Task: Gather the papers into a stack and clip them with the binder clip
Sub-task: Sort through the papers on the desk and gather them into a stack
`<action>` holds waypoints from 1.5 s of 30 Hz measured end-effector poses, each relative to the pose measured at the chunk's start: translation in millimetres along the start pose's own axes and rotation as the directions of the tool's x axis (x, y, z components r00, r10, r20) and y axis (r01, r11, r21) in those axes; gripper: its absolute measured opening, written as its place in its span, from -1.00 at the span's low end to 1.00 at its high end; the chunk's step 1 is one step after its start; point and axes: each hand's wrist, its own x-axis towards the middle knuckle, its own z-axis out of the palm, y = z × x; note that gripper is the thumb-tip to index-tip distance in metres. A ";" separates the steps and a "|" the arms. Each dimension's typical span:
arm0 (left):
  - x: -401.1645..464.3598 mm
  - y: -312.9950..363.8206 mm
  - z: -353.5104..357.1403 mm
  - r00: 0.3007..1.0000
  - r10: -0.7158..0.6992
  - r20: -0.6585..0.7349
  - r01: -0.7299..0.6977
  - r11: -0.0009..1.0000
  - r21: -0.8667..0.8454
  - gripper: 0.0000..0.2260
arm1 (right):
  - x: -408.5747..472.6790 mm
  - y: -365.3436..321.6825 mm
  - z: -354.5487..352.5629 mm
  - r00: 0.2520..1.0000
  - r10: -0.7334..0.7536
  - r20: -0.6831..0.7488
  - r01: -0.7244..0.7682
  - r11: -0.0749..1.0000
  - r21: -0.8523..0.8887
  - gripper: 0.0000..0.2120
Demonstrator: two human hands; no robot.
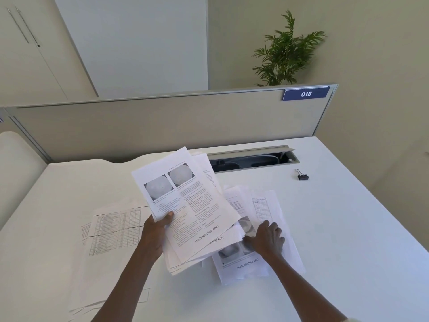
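Observation:
My left hand (154, 231) grips a loose bundle of printed papers (190, 205), lifted and tilted above the white desk (336, 228), thumb on the top sheet. My right hand (267, 238) rests flat, fingers spread, on several sheets (269, 205) lying on the desk to the right of the bundle. More sheets with tables (113, 228) lie flat to the left, and others near the front left edge (111, 296). A small black binder clip (302, 175) sits alone at the back right of the desk, well away from both hands.
An open cable slot (253, 158) runs along the back of the desk behind the papers. A grey divider panel (162, 126) with a blue "018" sign (306, 94) closes the far side. A green plant (285, 52) stands beyond it.

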 end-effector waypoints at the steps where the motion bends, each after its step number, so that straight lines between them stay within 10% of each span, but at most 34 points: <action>1: 0.7 -0.1 -0.7 1.000 -0.001 0.001 0.001 1.000 0.004 -0.67 | -1.7 -3.4 4.0 1.000 0.007 -0.015 -0.007 0.999 -0.037 -0.22; 27: 3.5 5.8 -31.7 0.999 -0.013 -0.047 0.013 1.000 0.009 -0.74 | -0.4 -35.9 -2.9 0.984 0.153 0.093 -0.175 0.933 0.314 -0.62; 45: 10.6 10.6 -45.9 0.957 0.074 -0.279 -0.017 0.979 0.204 -0.75 | -20.5 -70.5 -105.3 0.851 -0.157 -0.501 0.291 0.935 0.201 -0.80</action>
